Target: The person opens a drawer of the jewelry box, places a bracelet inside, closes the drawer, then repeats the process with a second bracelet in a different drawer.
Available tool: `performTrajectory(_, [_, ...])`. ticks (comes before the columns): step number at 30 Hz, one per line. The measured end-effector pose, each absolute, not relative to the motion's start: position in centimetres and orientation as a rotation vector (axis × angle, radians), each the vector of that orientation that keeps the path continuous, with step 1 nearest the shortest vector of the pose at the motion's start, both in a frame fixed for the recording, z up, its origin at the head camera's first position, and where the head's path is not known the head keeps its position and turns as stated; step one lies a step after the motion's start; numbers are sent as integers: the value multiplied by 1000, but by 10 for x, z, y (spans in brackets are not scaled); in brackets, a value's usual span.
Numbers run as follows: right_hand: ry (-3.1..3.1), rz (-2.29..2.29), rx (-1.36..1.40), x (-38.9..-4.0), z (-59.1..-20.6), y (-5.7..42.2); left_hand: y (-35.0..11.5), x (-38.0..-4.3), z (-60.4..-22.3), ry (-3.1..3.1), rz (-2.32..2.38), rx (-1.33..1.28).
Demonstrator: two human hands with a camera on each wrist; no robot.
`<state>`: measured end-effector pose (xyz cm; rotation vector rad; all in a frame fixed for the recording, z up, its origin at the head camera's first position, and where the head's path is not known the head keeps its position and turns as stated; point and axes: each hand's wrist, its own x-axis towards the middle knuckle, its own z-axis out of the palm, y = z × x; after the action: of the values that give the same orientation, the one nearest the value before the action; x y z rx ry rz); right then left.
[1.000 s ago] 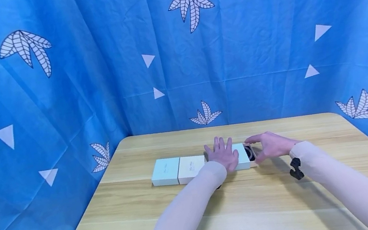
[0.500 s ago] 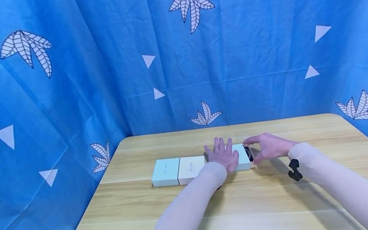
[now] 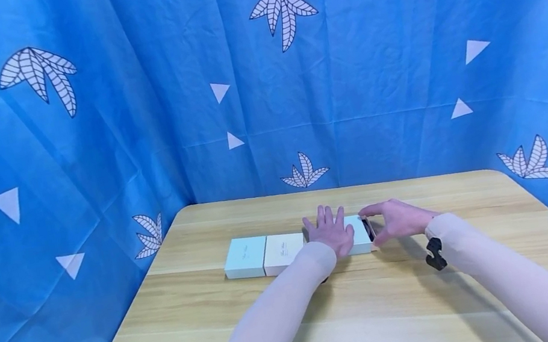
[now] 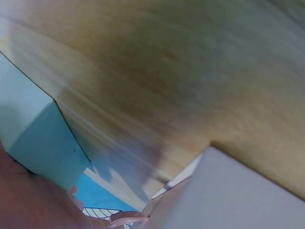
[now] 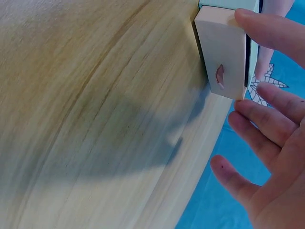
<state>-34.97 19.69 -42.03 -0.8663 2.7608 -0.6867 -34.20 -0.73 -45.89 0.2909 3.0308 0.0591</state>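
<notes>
A pale mint sliding box (image 3: 358, 235) lies at the right of a row on the table. Its pinkish inner tray (image 5: 223, 50), with a small thumb slot in the end, sticks out a little to the right; a sliver of dark contents shows in the head view. My right hand (image 3: 395, 219) pinches the tray's end, thumb at the near corner and fingertips at the far one. The left hand (image 3: 331, 232), fingers spread, rests on the box's left part and hides it. Its wrist view shows a mint box side (image 4: 47, 143) near the hand.
Left of my left hand lie a white box (image 3: 284, 251) and another mint box (image 3: 246, 256), side by side. The wooden table (image 3: 365, 314) ends at a blue patterned curtain (image 3: 369, 56) behind and at the left.
My right hand has moved slightly left, and the tray has slid further into the mint box, so less of its dark contents shows. The left hand has stayed in place.
</notes>
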Motion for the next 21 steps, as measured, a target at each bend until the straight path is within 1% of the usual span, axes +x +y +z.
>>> performTrajectory(21, [2741, -662, -919, -350, -422, 199, -8, -341, -458, 3045, 60, 299])
